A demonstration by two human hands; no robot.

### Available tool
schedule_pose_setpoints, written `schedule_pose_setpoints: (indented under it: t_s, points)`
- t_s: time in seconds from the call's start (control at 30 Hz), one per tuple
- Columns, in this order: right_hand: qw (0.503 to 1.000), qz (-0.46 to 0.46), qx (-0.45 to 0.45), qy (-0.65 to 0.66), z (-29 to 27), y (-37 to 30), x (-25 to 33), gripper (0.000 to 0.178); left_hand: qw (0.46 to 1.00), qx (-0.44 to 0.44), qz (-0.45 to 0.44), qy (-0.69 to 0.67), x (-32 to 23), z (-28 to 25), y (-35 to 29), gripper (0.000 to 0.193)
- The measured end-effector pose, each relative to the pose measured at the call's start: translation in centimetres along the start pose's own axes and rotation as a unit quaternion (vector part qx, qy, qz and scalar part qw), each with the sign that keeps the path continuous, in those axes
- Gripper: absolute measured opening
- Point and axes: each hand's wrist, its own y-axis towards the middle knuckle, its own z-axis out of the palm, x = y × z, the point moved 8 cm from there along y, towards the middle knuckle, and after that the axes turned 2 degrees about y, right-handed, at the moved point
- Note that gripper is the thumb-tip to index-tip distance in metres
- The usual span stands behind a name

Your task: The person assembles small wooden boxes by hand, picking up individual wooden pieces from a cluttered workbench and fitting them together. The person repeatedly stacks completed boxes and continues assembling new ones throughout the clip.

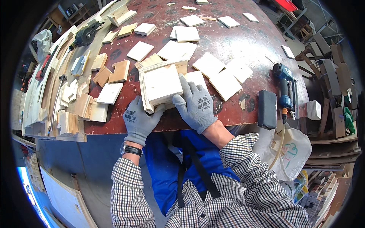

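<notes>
Underside of the wooden box (164, 84): hidden from view. Left hand (141, 117): some fingers obscured by the box. Hose (281, 146): lower end lost behind the right sleeve (262, 186). Red object (287, 5): cut off by upper edge. Background items (75, 7), upper left: too small to identify.

Free lane: worktop (262, 79) between loose boards (225, 85) and nail gun (284, 85)
Left edge: wood scraps (68, 123) crowd
Near edge: wooden box (162, 84), dark block (267, 110) obstruct

The head view (a wide fisheye) looks down closely over the worktable (228, 42).
</notes>
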Motion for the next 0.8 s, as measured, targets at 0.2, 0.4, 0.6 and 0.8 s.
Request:
schedule_pose_setpoints:
  t_s: [0.2,0.4,0.6,0.8]
  points:
    - [0.999,-0.028,-0.022,-0.009,-0.4,0.0,-0.1,0.068,0.999,-0.007,0.019,-0.03,-0.6,-0.3,0.2,0.046]
    - [0.996,-0.019,-0.048,0.067,-1.5,0.3,0.3,0.066,1.0,-0.003,0.006,-0.018,-0.1,-0.4,0.0,0.044]
    - [1.0,-0.006,-0.014,0.027,-1.7,0.5,0.5,0.053,0.999,-0.003,0.008,-0.031,-0.3,-0.3,0.1,0.044]
    - [0.999,-0.006,-0.009,0.035,-1.5,0.4,0.4,0.054,0.998,0.049,-0.036,-0.016,0.1,0.1,-0.1,0.054]
